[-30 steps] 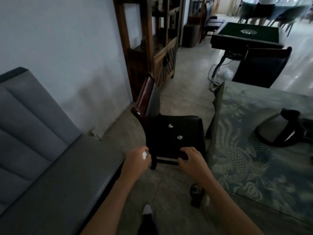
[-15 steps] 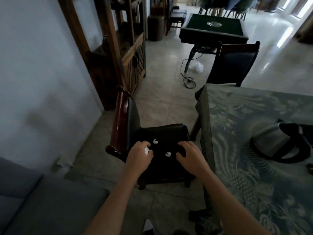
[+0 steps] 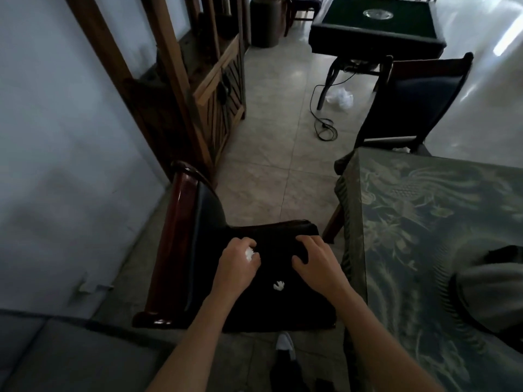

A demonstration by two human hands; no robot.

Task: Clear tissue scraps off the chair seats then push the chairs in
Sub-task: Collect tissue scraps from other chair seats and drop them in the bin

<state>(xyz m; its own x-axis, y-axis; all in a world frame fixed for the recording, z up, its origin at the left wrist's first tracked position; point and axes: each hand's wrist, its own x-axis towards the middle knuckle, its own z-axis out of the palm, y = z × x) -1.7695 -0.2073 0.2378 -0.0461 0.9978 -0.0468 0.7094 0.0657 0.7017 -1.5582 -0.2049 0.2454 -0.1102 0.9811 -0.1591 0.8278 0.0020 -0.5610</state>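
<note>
**A:** Where are the tissue scraps?

**B:** One white tissue scrap [image 3: 278, 286] lies loose on the black seat [image 3: 300, 304] of the near chair [image 3: 181, 239], between the two wrists. A second bit of white tissue [image 3: 249, 253] shows inside the left hand [image 3: 236, 268], at about ten o'clock from the loose one.

**A:** So what are the hands doing?

**B:** The left hand has its fingers curled in, pinching that white tissue against the thumb, low over the seat. The right hand [image 3: 318, 263] is at two o'clock from the loose scrap, fingers bent with the tips down on the seat's far part. I see nothing held in it, though I cannot tell whether something small sits under the fingers.

**A:** And the chair itself?

**B:** It stands out from the tabletop [image 3: 441, 222], its dark red wooden backrest at nine o'clock of the seat, and the seat's right edge is near the patterned green cloth that hangs over the tabletop's edge.

**A:** What else is around?

**B:** A second dark chair [image 3: 416, 103] stands at the tabletop's far end, around one o'clock. Beyond it, at twelve, is a green-topped games table [image 3: 376, 21], with a cable [image 3: 322, 123] and a white bag [image 3: 341, 97] on the tiled floor below. A wooden cabinet [image 3: 220, 80] lines the wall at eleven. A grey sofa [image 3: 56, 355] fills seven o'clock, and a grey and black object [image 3: 492, 295] rests on the tabletop at three.
</note>
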